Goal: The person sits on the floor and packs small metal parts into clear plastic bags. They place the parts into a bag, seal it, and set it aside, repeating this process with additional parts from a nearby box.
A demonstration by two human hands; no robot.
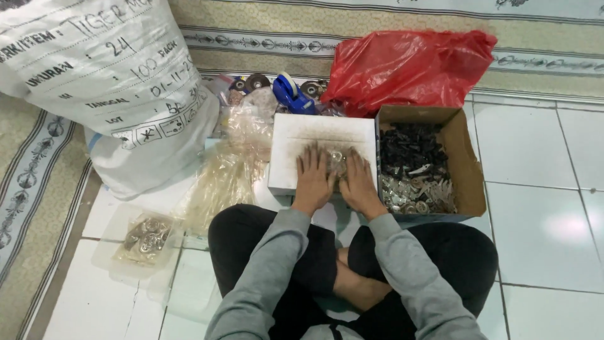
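I sit cross-legged on a tiled floor. My left hand (313,179) and my right hand (359,182) lie flat, side by side, on a white box (296,135) in front of my knees. Between and under the fingers is a small clear bag of shiny metal parts (335,161). Both hands press on or hold this bag; the fingers are spread over it. Grey sleeves cover both forearms.
A brown cardboard box (469,170) at the right holds black parts and silvery parts. A red plastic bag (409,66) lies behind it. A large white sack (107,82) stands at left, clear plastic bags (233,164) beside it, a clear tub (135,249) of packed parts, a blue tape dispenser (290,93).
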